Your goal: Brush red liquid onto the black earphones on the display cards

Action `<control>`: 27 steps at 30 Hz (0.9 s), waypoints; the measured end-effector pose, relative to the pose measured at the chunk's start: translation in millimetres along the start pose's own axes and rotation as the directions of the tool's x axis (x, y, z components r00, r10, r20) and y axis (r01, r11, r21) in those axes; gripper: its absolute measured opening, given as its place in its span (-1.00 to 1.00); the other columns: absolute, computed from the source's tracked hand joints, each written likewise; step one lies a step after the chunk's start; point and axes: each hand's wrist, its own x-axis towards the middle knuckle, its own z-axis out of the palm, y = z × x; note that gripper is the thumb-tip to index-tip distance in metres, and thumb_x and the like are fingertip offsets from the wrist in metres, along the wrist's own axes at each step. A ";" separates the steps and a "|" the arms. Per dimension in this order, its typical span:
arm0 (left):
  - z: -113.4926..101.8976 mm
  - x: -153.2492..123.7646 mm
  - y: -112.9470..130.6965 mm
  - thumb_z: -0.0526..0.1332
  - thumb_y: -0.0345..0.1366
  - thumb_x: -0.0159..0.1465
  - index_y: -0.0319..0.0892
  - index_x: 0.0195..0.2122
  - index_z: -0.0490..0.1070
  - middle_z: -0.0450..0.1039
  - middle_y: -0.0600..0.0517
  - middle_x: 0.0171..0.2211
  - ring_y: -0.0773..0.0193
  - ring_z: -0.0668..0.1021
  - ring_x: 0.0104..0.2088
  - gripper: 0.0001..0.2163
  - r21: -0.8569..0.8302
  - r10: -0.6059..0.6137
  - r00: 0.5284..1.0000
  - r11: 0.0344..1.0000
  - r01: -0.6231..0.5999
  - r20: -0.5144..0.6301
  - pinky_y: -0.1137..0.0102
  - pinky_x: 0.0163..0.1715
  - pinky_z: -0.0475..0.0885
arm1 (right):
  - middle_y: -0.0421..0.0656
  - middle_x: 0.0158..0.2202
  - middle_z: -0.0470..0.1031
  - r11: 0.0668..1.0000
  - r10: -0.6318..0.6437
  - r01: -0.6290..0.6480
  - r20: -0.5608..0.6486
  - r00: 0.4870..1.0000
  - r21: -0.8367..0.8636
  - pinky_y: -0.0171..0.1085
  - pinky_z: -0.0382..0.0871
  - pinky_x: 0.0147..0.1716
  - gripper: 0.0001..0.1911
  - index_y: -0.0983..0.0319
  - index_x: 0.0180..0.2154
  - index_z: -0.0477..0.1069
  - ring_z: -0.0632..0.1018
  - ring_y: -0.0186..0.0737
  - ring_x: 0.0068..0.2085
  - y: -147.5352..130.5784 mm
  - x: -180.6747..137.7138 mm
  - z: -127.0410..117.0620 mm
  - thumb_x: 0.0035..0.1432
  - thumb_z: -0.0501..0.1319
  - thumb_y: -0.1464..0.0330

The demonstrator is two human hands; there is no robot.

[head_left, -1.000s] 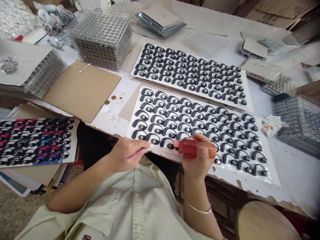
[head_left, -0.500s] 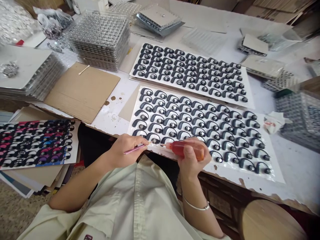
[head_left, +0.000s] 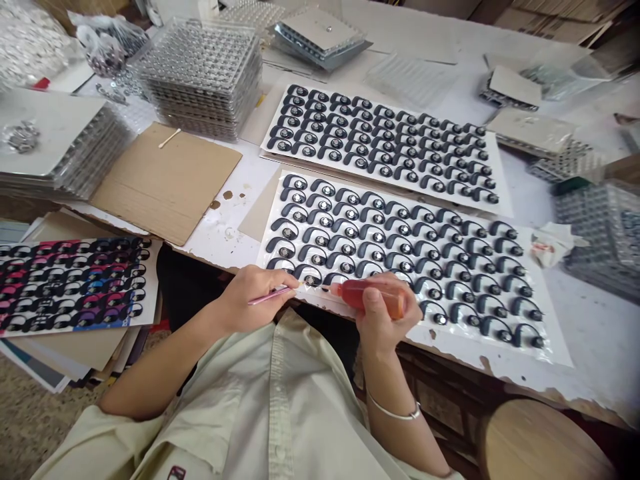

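Observation:
My left hand [head_left: 253, 297] is closed around a thin pink stick [head_left: 270, 296], its pale tip pointing right at the sheet's near left corner. In my right hand [head_left: 383, 320] lies a squeeze bottle of reddish-orange liquid [head_left: 367, 295], tilted nearly flat with its narrow nozzle facing left. Stick tip and nozzle are close to one round shiny piece at that corner. Beneath them spreads a white sheet [head_left: 425, 337] bearing rows of black curved shapes, each with a shiny round piece [head_left: 327, 191]. My right hand hides part of the front row.
A second similar sheet [head_left: 380, 133] lies behind. Stacked clear trays [head_left: 200, 73] and brown cardboard [head_left: 170, 180] with a cotton swab [head_left: 169, 138] are at left. A colourful printed sheet [head_left: 75, 287] rests on papers lower left. A crumpled tissue [head_left: 555, 245] and more trays [head_left: 600, 227] sit right.
The view has shifted very slightly. Both hands keep their holds on the pink stick and the bottle, near the same corner of the sheet.

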 end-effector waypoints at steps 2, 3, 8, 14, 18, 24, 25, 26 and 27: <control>-0.6 0.5 0.2 0.20 -0.37 0.23 -0.22 -0.24 0.52 0.61 -0.02 -0.28 0.32 0.62 -0.41 -0.87 -0.014 -0.015 1.000 1.000 0.015 0.008 0.51 -0.38 0.49 | -0.20 -0.45 0.42 1.000 -0.009 0.009 0.017 1.000 0.003 -0.25 0.30 -0.43 -0.84 0.22 -0.36 0.46 0.43 -0.28 -0.43 -0.9 0.5 0.3 0.00 0.33 0.28; -1.0 0.8 0.4 0.20 -0.36 0.24 -0.22 -0.23 0.52 0.61 -0.02 -0.29 0.34 0.60 -0.44 -0.86 -0.020 -0.021 1.000 1.000 0.022 0.012 0.53 -0.43 0.48 | -0.20 -0.45 0.42 1.000 -0.012 0.012 0.024 1.000 0.004 -0.25 0.30 -0.43 -0.84 0.22 -0.37 0.46 0.43 -0.28 -0.43 -1.6 0.8 0.6 0.00 0.33 0.29; -2.5 2.6 0.8 0.20 -0.37 0.23 -0.22 -0.24 0.53 0.61 0.00 -0.31 0.37 0.58 -0.48 -0.86 -0.041 -0.030 0.999 0.999 0.030 0.018 0.55 -0.49 0.43 | -0.21 -0.46 0.43 1.000 -0.022 0.022 0.037 0.999 -0.004 -0.25 0.29 -0.43 -0.85 0.22 -0.36 0.46 0.42 -0.28 -0.42 -6.0 2.7 3.2 0.01 0.33 0.30; -3.7 3.2 -4.2 0.22 -0.32 0.24 -0.21 -0.23 0.54 0.60 0.00 -0.37 0.36 0.56 -0.49 -0.86 0.025 -0.017 1.000 1.000 0.017 0.019 0.55 -0.50 0.42 | -0.21 -0.46 0.44 0.999 -0.048 0.047 0.055 0.997 0.008 -0.26 0.28 -0.41 -0.87 0.21 -0.36 0.46 0.41 -0.30 -0.40 -8.1 2.9 5.0 0.02 0.32 0.31; -5.6 4.9 -5.2 0.21 -0.29 0.26 -0.22 -0.23 0.54 0.57 0.03 -0.44 0.39 0.50 -0.56 -0.84 0.033 -0.022 0.999 0.999 0.021 0.039 0.56 -0.60 0.33 | -0.20 -0.44 0.44 0.999 -0.052 0.051 0.064 0.997 0.014 -0.25 0.29 -0.42 -0.86 0.22 -0.35 0.45 0.41 -0.29 -0.40 -7.7 0.8 4.4 0.02 0.32 0.31; -10.0 9.9 -4.8 0.22 -0.31 0.24 -0.22 -0.26 0.54 0.56 0.04 -0.45 0.45 0.39 -0.65 -0.86 0.007 -0.061 0.995 0.998 0.060 0.082 0.55 -0.66 0.23 | -0.19 -0.43 0.46 0.996 -0.087 0.089 0.076 0.993 -0.026 -0.20 0.30 -0.39 -0.83 0.21 -0.32 0.44 0.43 -0.26 -0.41 -8.5 -5.8 3.5 0.02 0.31 0.29; -10.6 10.6 -5.0 0.22 -0.31 0.24 -0.23 -0.26 0.54 0.56 0.03 -0.45 0.44 0.41 -0.63 -0.86 -0.001 -0.062 0.995 0.998 0.062 0.084 0.55 -0.65 0.25 | -0.19 -0.42 0.46 0.995 -0.095 0.098 0.078 0.992 -0.031 -0.19 0.31 -0.38 -0.82 0.21 -0.31 0.44 0.44 -0.25 -0.40 -8.6 -7.1 3.7 0.02 0.31 0.29; -11.0 11.0 -5.4 0.22 -0.31 0.24 -0.23 -0.26 0.54 0.56 0.02 -0.44 0.43 0.43 -0.62 -0.86 -0.009 -0.062 0.994 0.998 0.063 0.085 0.55 -0.64 0.27 | -0.19 -0.42 0.46 0.994 -0.103 0.106 0.078 0.992 -0.032 -0.18 0.32 -0.38 -0.82 0.21 -0.30 0.44 0.44 -0.24 -0.40 -8.6 -8.4 3.8 0.02 0.32 0.29; -11.3 11.4 -5.8 0.22 -0.30 0.23 -0.23 -0.26 0.54 0.56 0.02 -0.44 0.41 0.45 -0.60 -0.85 -0.017 -0.060 0.995 0.998 0.062 0.085 0.54 -0.63 0.29 | -0.19 -0.42 0.46 0.993 -0.112 0.115 0.078 0.991 -0.029 -0.18 0.32 -0.38 -0.81 0.20 -0.29 0.44 0.45 -0.23 -0.39 -8.4 -9.6 3.9 0.02 0.32 0.30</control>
